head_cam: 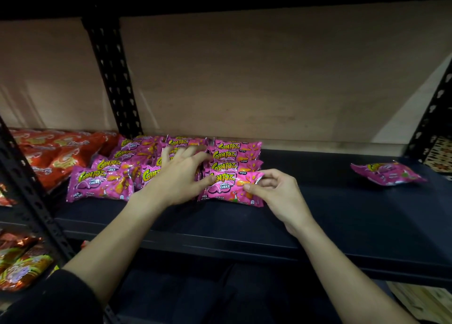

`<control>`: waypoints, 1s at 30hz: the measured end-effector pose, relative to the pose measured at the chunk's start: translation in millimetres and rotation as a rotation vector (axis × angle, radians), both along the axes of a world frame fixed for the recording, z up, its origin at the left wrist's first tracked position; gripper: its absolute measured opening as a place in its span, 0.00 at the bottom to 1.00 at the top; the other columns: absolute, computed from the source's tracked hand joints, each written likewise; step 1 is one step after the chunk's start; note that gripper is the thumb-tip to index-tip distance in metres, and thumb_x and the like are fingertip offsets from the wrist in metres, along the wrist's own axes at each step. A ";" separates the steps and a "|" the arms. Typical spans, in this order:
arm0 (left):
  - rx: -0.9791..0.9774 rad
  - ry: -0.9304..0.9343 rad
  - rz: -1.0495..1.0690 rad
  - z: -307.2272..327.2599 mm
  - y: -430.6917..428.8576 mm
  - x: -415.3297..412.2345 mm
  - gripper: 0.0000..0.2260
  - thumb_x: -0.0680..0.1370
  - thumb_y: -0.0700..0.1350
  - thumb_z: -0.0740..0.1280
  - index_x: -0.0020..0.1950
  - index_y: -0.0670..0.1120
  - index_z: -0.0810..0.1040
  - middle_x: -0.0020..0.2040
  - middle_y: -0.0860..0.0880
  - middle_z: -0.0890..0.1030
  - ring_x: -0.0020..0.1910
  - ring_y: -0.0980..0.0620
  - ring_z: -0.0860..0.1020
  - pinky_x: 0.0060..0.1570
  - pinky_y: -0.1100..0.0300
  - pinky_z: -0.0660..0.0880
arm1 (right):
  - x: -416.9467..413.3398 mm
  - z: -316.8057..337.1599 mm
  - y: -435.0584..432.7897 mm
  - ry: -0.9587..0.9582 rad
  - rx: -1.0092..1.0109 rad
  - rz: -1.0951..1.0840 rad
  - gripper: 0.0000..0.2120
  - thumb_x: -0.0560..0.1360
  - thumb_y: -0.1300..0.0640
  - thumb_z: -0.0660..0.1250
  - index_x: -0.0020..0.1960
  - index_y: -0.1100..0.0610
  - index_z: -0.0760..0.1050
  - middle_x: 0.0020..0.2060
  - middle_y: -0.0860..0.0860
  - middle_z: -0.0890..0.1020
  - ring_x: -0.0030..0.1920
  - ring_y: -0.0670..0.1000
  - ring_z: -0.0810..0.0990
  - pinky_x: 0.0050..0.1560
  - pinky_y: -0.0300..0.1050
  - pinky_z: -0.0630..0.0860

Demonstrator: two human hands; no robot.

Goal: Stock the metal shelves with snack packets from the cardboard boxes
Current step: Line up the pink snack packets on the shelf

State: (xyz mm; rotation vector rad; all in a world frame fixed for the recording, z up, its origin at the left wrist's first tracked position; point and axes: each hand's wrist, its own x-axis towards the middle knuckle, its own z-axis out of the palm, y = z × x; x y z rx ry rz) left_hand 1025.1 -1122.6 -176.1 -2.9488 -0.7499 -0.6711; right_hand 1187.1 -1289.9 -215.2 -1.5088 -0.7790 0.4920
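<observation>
Your right hand (276, 194) pinches the right end of the front packet (227, 189) between thumb and curled fingers, a grip that lets you square it against those behind. Your left hand (181, 177) lies spread over the middle row (146, 174), thumb against the packet's left end. I judge that it steadies the neighbours so they do not slide while you nudge this one.

The packet lies flat on the shelf (318, 213), label up, at the front of the right row (232, 155). Each packet there overlaps the one behind like tiles, so the labels face you. Red packets (61, 152) fill the shelf at nine o'clock from the pink ones. A stray packet (389, 173) lies alone at three o'clock, well apart, and is likely next to be lined up. The pale shape at five o'clock may be a box (420, 299), but it is too dim to say.
</observation>
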 end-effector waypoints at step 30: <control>-0.241 -0.227 -0.210 -0.7 -38.3 21.6 0.16 0.78 0.52 0.69 0.64 0.48 0.78 0.66 0.52 0.73 0.67 0.54 0.70 0.61 0.67 0.61 | 21.0 2.5 -26.9 -0.125 -0.084 -0.109 0.10 0.74 0.52 0.74 0.54 0.52 0.80 0.44 0.50 0.85 0.44 0.44 0.83 0.49 0.44 0.80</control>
